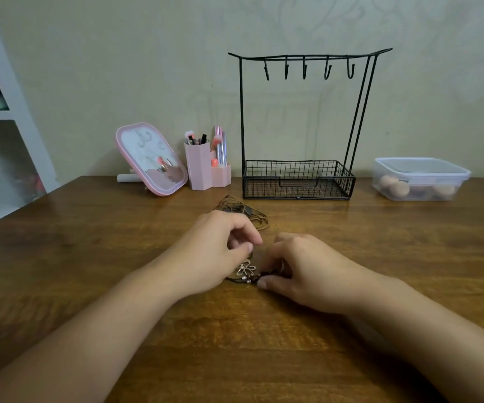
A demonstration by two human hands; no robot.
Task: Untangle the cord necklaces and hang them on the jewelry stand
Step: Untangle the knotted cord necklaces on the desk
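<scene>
A tangle of brown cord necklaces lies on the wooden table, partly hidden under my hands. A metal flower pendant with small beads shows between them. My left hand rests over the cords with its fingers curled and pinching near the pendant. My right hand pinches the dark beaded cord just right of the pendant. The black wire jewelry stand is upright behind, with several bare hooks on its top bar and a mesh basket at its base.
A pink tilted mirror and a pink holder with makeup brushes stand at the back left. A clear lidded box with round sponges sits at the back right. White shelves are at the far left.
</scene>
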